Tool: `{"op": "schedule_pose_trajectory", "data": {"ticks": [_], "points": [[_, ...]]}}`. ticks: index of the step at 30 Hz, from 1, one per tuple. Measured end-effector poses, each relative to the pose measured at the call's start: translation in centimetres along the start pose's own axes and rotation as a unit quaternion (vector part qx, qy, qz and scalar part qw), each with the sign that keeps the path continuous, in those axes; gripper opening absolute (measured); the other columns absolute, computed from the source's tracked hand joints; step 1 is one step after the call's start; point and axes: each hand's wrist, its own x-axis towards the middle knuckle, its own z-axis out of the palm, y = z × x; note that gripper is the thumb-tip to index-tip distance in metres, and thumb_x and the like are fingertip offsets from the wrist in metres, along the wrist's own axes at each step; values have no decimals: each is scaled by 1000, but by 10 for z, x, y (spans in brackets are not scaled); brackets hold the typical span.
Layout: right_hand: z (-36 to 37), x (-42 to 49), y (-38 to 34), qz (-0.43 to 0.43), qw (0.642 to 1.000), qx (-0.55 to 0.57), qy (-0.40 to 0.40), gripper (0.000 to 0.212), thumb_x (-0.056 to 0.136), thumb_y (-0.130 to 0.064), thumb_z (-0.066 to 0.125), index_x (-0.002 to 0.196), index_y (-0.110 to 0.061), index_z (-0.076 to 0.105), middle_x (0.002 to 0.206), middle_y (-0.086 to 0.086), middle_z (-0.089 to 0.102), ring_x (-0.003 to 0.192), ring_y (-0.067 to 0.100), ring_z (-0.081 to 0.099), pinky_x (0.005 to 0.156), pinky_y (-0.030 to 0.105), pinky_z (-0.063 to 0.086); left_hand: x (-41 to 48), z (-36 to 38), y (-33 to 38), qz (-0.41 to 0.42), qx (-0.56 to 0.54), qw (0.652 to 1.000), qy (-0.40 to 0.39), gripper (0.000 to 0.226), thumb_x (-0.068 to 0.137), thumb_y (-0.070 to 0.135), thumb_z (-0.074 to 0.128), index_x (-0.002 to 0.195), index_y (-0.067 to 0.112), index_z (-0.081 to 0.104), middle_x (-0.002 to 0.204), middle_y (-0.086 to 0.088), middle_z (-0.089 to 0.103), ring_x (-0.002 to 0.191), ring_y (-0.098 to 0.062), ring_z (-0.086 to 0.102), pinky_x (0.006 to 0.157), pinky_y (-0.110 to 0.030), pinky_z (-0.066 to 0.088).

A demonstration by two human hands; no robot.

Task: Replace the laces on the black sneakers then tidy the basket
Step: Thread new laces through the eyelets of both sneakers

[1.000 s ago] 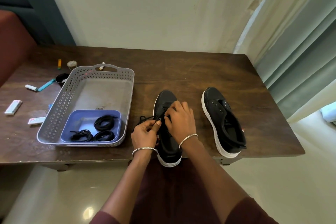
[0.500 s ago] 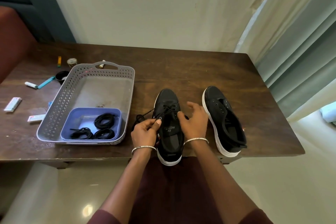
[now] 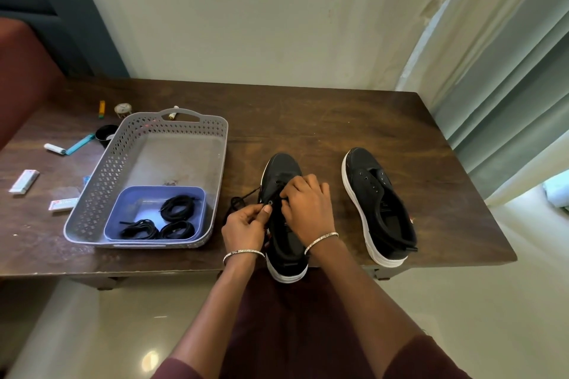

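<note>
Person's L hand [image 3: 243, 224] pinches a black lace [image 3: 244, 197] btwn thumb & forefinger at an eyelet of the sneaker [image 3: 284, 168], which sits at the table's [image 3: 338, 120] 6 o'clock edge, heel overhanging. R hand [image 3: 308, 203] fingers curl together over the tongue; can't tell what they grip. At 3 o'clock lies the second sneaker [image 3: 380, 209], unlaced. At 9 o'clock, the basket [image 3: 121, 144], w/ three coiled laces [image 3: 178, 208] in its blue tray [image 3: 129, 197].

Wooden table [image 3: 308, 120] bears grey basket [image 3: 95, 191], part-laced sneaker [image 3: 284, 168] and unlaced sneaker [image 3: 378, 206].
</note>
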Motion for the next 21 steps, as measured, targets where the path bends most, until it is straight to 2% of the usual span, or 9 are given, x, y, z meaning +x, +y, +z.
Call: {"op": "schedule_pose_trajectory", "data": {"ticks": [4,5,8,9,10,12,14,16,21], "points": [[-7,5,-1,164,949,270,1,4,83,-23,71,82,-26,68,90,-9,67,93,15,58,77,33,45,0,0,0,-1,-3,1000,1,9,83,34,77,74,36,76,61,5,70,59,-17,67,75,-43,59],[-9,9,0,268,891,366,12,6,82,-22,72,79,-25,69,87,-8,69,88,15,62,77,30,48,1,0,0,-1,-4,1000,1,10,83,33,77,74,36,76,61,5,71,60,-17,67,76,-43,59],[-8,13,14,551,622,557,-6,9,76,-15,76,70,-17,69,75,2,69,63,17,62,60,30,51,1,0,0,-4,-10,1000,-3,11,83,33,77,73,36,76,63,4,71,59,-16,66,76,-43,59],[-8,10,17,590,578,563,-20,8,75,-14,75,71,-15,68,75,5,68,60,18,60,58,31,52,1,0,-1,-5,-10,1000,-3,11,83,33,77,72,37,76,63,3,71,59,-16,66,76,-43,59],[-5,7,20,603,587,540,-28,8,74,-16,75,77,-14,68,79,5,68,65,18,62,63,33,54,1,0,-1,-6,-11,1000,-3,10,83,33,77,73,37,76,63,4,71,60,-17,66,76,-42,60],[-1,0,21,542,717,438,-8,24,73,-26,77,93,-21,64,93,-1,66,85,19,64,81,37,53,0,-1,0,-7,-14,1000,-5,6,83,33,77,78,34,78,65,5,72,63,-18,68,76,-40,60],[-3,-4,15,382,858,343,14,31,74,-32,74,102,-28,61,102,-5,60,97,17,56,88,35,47,0,-2,1,-8,-18,1000,-7,4,84,32,77,83,28,79,64,6,72,62,-17,67,73,-36,59],[-7,-1,7,207,943,261,20,28,77,-29,71,104,-27,63,106,-4,57,101,18,47,86,31,41,0,-1,1,-9,-17,1000,-5,8,84,32,77,86,25,80,60,5,69,56,-15,64,69,-34,58],[0,2,-8,18,998,52,5,16,75,-24,74,89,-20,66,98,-1,60,97,24,54,72,40,45,-2,-2,3,-3,-10,1000,-1,8,84,31,77,76,33,77,56,2,67,52,-14,61,67,-35,57]]}}
